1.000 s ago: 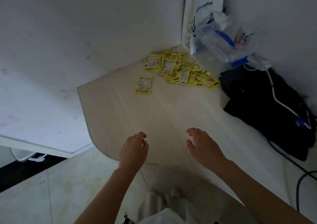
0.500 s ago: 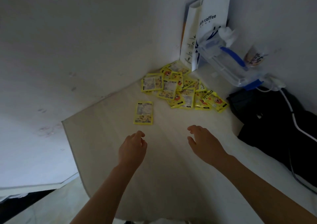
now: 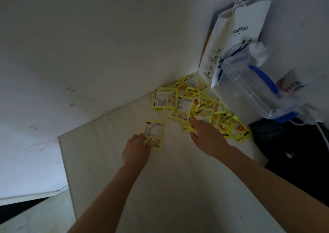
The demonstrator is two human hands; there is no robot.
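Head view: which step?
— Pickup starting. Left hand (image 3: 136, 151) fingers loosely bent, tips on the lone sachet (image 3: 154, 133) just left of the sachet pile (image 3: 192, 104). Right hand (image 3: 208, 140) fingers extended onto the pile's near edge, gripping nothing. Next: pinch an edge, lift.
— Any text?
— "coffee" on the paper bag (image 3: 238, 42) behind the pile.

Left hand (image 3: 136, 149) touching lone yellow packet (image 3: 154, 130), right hand (image 3: 208, 138) at packet pile (image 3: 185, 100), pale table (image 3: 115, 188)
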